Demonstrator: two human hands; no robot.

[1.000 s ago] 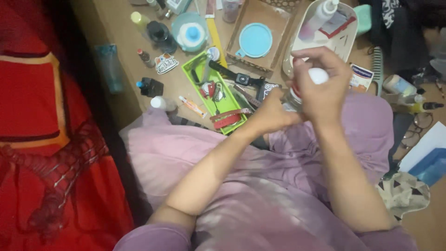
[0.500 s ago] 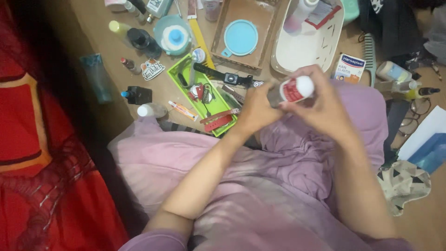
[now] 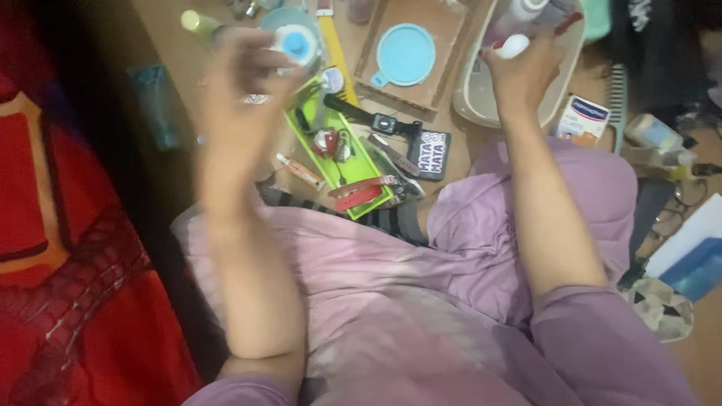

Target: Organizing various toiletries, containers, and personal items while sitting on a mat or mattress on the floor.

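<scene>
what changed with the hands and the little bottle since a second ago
The hands have parted. The right hand carried the small white bottle up and out over the white basin. The left hand let go and swung left and forward, blurred, near the blue-capped jar. The green tray, watch and wooden tray stayed put.

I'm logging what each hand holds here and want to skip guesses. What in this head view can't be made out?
- Left hand: motion-blurred; whether it grips anything can't be told.
- Right hand: closed on a small white object; fingers cover most of it, so its kind is unclear.
- White tray: its contents are cut off by the top edge.
- Green tray: the small items in it are too small to identify.
</scene>
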